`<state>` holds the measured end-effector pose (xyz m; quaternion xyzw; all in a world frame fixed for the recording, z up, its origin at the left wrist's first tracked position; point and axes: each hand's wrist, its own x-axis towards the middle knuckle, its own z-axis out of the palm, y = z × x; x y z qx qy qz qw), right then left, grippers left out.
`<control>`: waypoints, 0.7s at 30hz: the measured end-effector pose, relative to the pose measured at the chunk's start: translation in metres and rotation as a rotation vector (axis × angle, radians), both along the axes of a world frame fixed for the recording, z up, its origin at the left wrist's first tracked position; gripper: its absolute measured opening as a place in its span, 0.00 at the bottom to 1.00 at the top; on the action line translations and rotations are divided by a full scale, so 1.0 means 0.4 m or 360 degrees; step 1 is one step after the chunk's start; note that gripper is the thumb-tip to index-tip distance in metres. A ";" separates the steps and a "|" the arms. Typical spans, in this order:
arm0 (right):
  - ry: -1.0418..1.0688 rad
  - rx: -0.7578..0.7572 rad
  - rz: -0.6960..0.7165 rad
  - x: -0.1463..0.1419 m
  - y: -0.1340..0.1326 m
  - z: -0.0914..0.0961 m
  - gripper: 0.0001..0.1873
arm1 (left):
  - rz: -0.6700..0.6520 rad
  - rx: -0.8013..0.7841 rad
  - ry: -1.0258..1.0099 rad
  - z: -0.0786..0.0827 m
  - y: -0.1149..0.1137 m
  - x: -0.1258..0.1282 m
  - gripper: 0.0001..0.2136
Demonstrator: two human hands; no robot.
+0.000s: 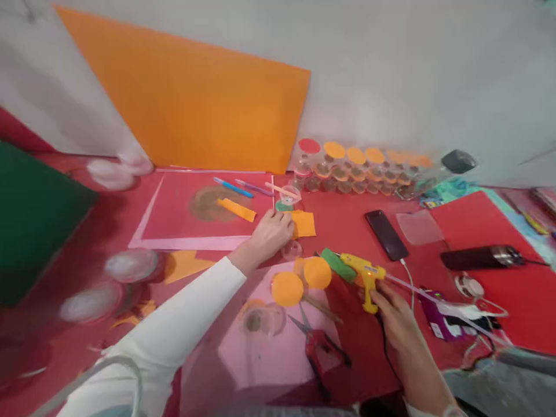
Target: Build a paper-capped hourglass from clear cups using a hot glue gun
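Note:
My right hand (pixel 395 310) is closed around the handle of a yellow hot glue gun (pixel 365 267), whose tip points left beside a green piece (pixel 337 264). My left hand (pixel 273 229) reaches across the table with its fingers bent together; whatever is in them is hidden. Right beside those fingers are a square of orange paper (pixel 304 224) and a round green piece (pixel 284 206). Two orange paper discs (pixel 287 288) lie nearer to me, above a pair of scissors (pixel 317 341) with red and black handles, blades apart.
A row of clear plastic bottles (pixel 343 174) with orange and red discs on top stands against the wall. A phone (pixel 386 234) with a white cable and a dark flask (pixel 478 258) lie at the right. Blurred clear containers (pixel 130 265) are at the left.

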<state>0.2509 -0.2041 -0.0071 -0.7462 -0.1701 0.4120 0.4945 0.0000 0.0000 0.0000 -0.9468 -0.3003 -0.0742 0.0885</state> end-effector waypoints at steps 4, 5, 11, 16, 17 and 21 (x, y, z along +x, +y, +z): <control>-0.0257 -0.0043 0.0063 0.013 -0.010 -0.004 0.29 | -0.0019 0.0008 -0.0068 0.005 0.001 -0.016 0.09; -0.0327 -0.0046 0.0086 0.016 -0.012 -0.005 0.30 | -0.0005 0.0010 -0.0089 0.008 0.001 -0.020 0.09; -0.0649 -0.0132 0.0350 0.039 -0.027 -0.011 0.37 | 0.0351 -0.0193 -0.0380 0.041 0.004 -0.038 0.10; -0.1018 -0.0313 0.0562 0.055 -0.039 -0.013 0.33 | 0.0731 -0.0802 -0.0993 0.070 -0.021 -0.078 0.07; -0.1101 -0.0317 0.0589 0.056 -0.040 -0.011 0.31 | 0.0743 -0.0930 -0.1084 0.077 -0.031 -0.092 0.07; -0.1409 -0.0204 0.0584 0.042 -0.037 0.024 0.28 | 0.0718 -0.1285 -0.1370 0.112 -0.087 -0.155 0.06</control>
